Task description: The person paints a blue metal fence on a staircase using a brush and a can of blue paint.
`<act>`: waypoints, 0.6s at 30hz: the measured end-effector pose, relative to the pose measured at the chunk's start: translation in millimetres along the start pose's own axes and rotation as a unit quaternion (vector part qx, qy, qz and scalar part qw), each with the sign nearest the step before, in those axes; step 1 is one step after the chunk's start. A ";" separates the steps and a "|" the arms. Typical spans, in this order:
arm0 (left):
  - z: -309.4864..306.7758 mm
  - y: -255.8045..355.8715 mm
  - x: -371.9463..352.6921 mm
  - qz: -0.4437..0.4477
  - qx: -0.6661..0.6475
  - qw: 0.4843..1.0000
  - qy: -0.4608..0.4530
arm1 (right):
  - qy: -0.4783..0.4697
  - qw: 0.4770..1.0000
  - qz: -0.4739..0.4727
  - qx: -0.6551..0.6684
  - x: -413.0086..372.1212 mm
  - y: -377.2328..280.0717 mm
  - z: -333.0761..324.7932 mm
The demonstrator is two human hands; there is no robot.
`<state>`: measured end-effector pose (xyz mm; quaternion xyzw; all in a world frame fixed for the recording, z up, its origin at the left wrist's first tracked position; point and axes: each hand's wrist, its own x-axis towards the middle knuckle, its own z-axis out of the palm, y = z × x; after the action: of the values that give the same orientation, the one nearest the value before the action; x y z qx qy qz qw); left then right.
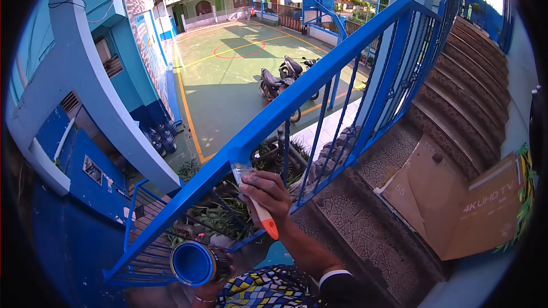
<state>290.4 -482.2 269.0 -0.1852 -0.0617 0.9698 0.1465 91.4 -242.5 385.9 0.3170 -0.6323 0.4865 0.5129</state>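
Observation:
My right hand (268, 195) is closed around a paintbrush (260, 211) with a pale handle and an orange end. Its bristles touch the side of the blue stair railing (274, 125), just below the top rail's bend. Lower down, my left hand (220, 276) holds an open paint can (194, 263), its mouth facing me and blue paint inside. Most of the left hand's fingers are hidden behind the can. Blue twisted bars (327, 131) run down beneath the rail.
Patterned steps (365, 222) descend on my right, with a flattened TV carton (425, 194) lying on them. Plants (217, 219) grow behind the railing. Beyond are parked motorcycles (279, 80) on a green court (211, 102). A blue door (94, 165) stands at left.

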 end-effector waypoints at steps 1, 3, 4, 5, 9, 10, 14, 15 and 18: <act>-7.1 8.4 -4.2 -0.002 0.016 1.000 -0.001 | -0.010 0.999 0.025 0.045 0.2 -5.2 -5.7; -15.3 24.7 -10.9 -0.021 0.028 0.999 -0.006 | -0.026 0.988 0.071 0.134 10.7 -7.9 -20.9; -16.7 31.9 -14.5 -0.035 0.023 0.999 -0.007 | 0.014 0.989 0.064 0.133 21.6 5.0 -25.0; -20.3 38.1 -20.9 -0.047 0.020 0.999 -0.006 | 0.054 0.988 0.059 0.133 31.6 22.6 -28.0; -27.7 60.8 -38.7 -0.044 0.110 0.993 -0.017 | 0.255 0.950 0.150 0.101 85.0 55.2 -48.1; -30.7 63.0 -44.9 -0.010 0.199 0.980 -0.021 | 0.294 0.945 0.125 0.063 92.0 57.5 -44.6; -52.6 81.8 -63.9 -0.059 0.040 0.997 0.008 | 0.232 0.964 -0.010 -0.129 68.2 31.3 -9.2; -51.7 84.4 -67.2 -0.082 -0.020 0.996 0.030 | 0.153 0.972 -0.005 -0.180 50.1 13.0 3.4; -50.3 90.2 -75.6 -0.094 0.019 0.995 -0.020 | 0.050 0.990 -0.020 -0.132 -7.0 -42.9 47.2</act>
<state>353.1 -587.8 232.7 -0.1562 -0.0631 0.9563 0.2388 115.9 -301.5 391.7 0.2344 -0.6583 0.4033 0.5908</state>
